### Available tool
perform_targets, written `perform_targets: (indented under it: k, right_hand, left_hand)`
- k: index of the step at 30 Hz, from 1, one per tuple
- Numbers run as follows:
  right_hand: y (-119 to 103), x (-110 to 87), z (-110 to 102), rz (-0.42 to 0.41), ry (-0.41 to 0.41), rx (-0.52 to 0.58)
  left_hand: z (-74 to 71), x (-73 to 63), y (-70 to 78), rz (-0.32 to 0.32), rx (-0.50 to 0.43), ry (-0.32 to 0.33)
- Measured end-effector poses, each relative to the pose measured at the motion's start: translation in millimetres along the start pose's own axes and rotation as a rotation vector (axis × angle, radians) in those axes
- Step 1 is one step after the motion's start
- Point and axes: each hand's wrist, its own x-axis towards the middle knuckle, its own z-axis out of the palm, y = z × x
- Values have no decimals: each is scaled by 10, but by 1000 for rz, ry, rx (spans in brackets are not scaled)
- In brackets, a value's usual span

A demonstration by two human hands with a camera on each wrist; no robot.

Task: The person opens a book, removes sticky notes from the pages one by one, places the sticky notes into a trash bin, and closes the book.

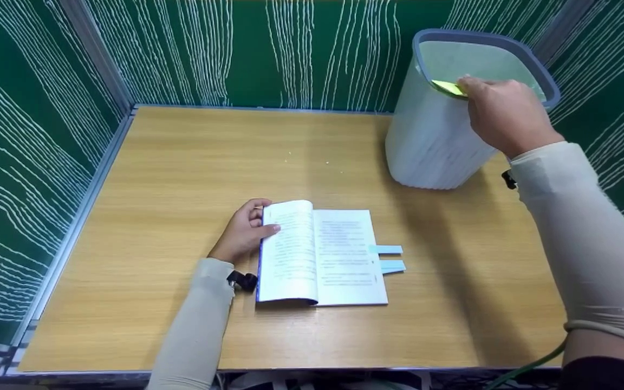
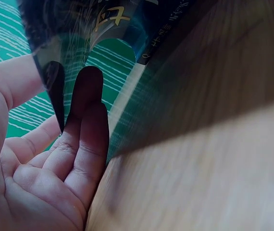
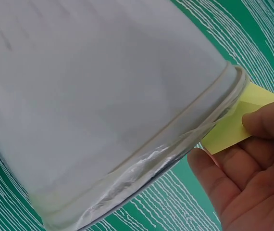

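Left wrist alone shows gold lettering [image 2: 112, 18] on bk [image 1: 344, 254]; your L hand [image 1: 242, 232] grips its left edge, R hand [image 1: 507, 112] pinches note [image 3: 229, 127] @ far-right bin [image 1: 435, 138].

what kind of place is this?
Probably a partitioned work booth, perhaps for recording tasks: a wood-grain table is enclosed on three visible sides by green panels with white streaks, with metal posts at the back corners.

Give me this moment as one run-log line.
left hand: grips open book | right hand: pinches yellow paper at bin rim | blue tabs: poke from book's right side
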Motion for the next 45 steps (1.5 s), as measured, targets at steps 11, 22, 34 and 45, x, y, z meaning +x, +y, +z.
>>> perform_targets:
  k: [11, 22, 34, 45]
  right_hand:
    - [71, 61, 57, 39, -33, -13]
    - [191, 80, 45, 191, -160, 77]
    - [371, 104, 174, 259, -36, 199]
    - [344, 97, 311, 341, 73, 264]
  left_hand:
    - [5, -15, 21, -1, 22, 9]
    - [13, 2, 10, -11, 37, 13]
    - [6, -8, -4, 1, 50, 28]
    - [14, -30, 16, -12, 28, 25]
